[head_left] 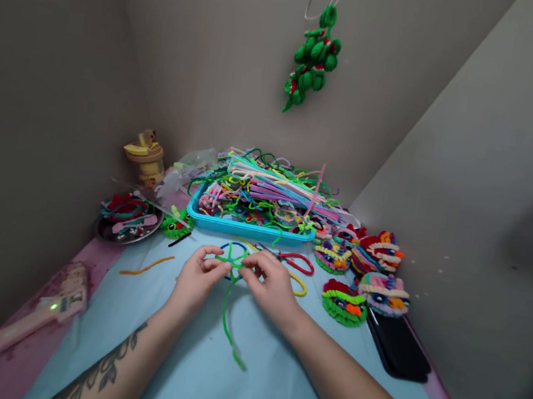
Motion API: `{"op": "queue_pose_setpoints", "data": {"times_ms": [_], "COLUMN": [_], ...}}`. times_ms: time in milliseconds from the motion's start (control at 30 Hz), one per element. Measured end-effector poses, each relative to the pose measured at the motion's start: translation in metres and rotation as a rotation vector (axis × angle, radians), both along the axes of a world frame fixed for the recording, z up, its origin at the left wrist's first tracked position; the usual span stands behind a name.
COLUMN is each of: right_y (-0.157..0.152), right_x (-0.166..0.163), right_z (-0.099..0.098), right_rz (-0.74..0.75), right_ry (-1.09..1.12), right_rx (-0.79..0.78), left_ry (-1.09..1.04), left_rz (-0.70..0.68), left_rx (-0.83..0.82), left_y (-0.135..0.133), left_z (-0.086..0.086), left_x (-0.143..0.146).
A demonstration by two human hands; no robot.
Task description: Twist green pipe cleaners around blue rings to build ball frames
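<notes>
Between my two hands is a green pipe cleaner piece, shaped like a wheel with spokes; a long tail hangs from it toward me over the blue cloth. My left hand pinches its left side between thumb and fingers. On its right side my right hand is closed in a similar pinch. Just behind the hands lie red-handled scissors, partly hidden by my right hand. A yellow loop shows beside that hand. An orange pipe cleaner rests left of my left hand.
A blue tray heaped with pipe cleaners stands at the back. Colourful fuzzy faces and a black phone lie right. On the left are a metal bowl and a pink glue gun. A green ornament hangs on the wall.
</notes>
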State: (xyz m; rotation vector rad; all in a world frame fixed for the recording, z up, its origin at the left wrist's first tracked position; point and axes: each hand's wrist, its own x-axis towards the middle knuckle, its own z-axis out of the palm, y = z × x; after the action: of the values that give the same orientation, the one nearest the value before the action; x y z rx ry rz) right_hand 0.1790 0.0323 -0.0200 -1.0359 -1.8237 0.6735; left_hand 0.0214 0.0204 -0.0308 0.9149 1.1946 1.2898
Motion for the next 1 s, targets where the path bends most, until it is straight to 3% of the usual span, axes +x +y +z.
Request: {"op": "queue_pose_setpoints", "data": {"times_ms": [400,633,900,1000], "right_y": [-0.004,-0.004,-0.003,-0.004], "right_x": [-0.003,-0.005,-0.006,-0.009], "right_z": [-0.011,-0.02,-0.022,-0.025], "right_rz": [-0.134,-0.055,-0.035,-0.052], "right_ry": [-0.052,-0.032,-0.065,-0.012], "right_rx": [0.103,0.181,0.177,0.087], "left_ry": [0.004,-0.055,-0.128,-0.147], "left_rz": [-0.1,-0.032,-0.032,-0.036], "left_rx": [-0.02,-0.059,-0.124,-0.13], "left_y": [-0.004,-0.003,0.0,0.0], "left_z": [0.002,0.001,-0.004,-0.005], "left_x": [0.003,0.002,0.0,0.0]}}
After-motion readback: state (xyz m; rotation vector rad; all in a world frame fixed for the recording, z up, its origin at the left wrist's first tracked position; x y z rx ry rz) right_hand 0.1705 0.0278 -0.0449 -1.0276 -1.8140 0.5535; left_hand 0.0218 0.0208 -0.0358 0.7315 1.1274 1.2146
